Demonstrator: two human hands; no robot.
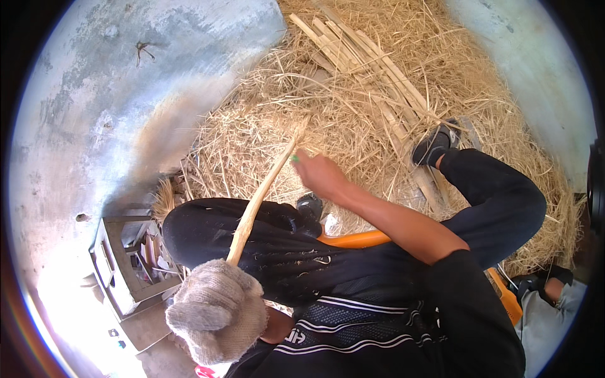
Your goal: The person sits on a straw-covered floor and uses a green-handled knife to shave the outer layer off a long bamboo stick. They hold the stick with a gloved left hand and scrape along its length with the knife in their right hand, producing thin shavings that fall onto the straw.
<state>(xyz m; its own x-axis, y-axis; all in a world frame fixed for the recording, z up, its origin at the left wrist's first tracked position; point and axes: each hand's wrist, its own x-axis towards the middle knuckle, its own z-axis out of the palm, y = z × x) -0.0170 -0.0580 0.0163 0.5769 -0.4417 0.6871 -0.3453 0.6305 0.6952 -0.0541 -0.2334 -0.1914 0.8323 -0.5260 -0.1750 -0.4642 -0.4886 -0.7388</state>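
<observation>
My left hand [217, 312], in a grey knitted glove, is closed around the lower end of a long, pale strip of wood or bamboo [252, 211]. The strip slants up and away over my left thigh, its far end narrowing and rough above the shavings. Beside that far end is my bare right hand [321, 175], fingers curled in. A small bit of green shows at its fingertips; what it belongs to is hidden. Thin curly shavings [265, 135] lie heaped beyond my hands.
Several split strips [362, 53] lie in the shavings at the back. Pale walls [151, 82] rise at left and right. A wooden frame-like box [129, 271] stands at left. I sit on an orange seat [356, 240], legs bent. Another person's grey-clad leg [548, 321] is at lower right.
</observation>
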